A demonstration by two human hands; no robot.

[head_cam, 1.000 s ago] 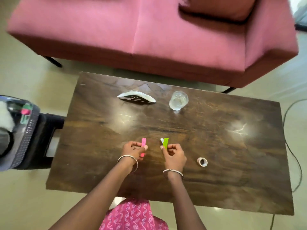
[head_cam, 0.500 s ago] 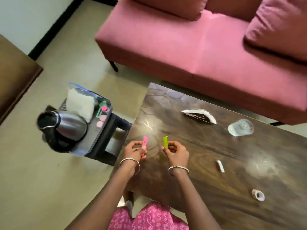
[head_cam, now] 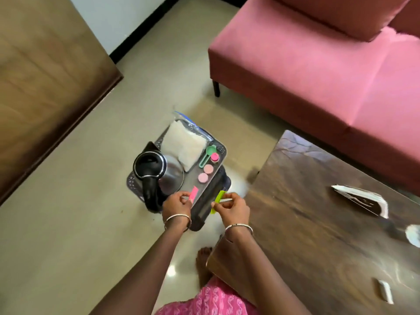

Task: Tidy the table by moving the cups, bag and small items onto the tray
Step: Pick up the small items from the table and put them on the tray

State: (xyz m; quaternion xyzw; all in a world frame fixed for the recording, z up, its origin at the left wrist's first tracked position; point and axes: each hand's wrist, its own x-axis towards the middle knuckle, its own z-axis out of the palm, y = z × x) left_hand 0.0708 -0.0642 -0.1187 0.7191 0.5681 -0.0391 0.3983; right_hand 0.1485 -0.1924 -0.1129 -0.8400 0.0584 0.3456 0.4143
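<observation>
My left hand (head_cam: 177, 204) pinches a small pink clip (head_cam: 193, 193) over the near end of the grey tray (head_cam: 221, 148). My right hand (head_cam: 231, 206) holds a lime-green clip (head_cam: 218, 199) just past the tray's right edge, above the black stool. The tray carries a steel kettle (head_cam: 159, 172), a clear bag of white grains (head_cam: 183, 145), a green scoop (head_cam: 208, 153) and small pink round items (head_cam: 205, 173). On the dark wooden table (head_cam: 318, 223) lie a white and black packet (head_cam: 361, 200), a small white piece (head_cam: 385, 291) and a clear cup (head_cam: 413, 235) at the frame's right edge.
The tray rests on a black stool (head_cam: 208, 206) left of the table, on a beige floor. A pink sofa (head_cam: 318, 71) stands behind the table. A wooden panel (head_cam: 45, 83) fills the far left. My bare foot (head_cam: 203, 264) stands by the table's corner.
My view has swung left from the table to the tray. Both hands have carried the pink and green clips off the table and over to the tray's near end.
</observation>
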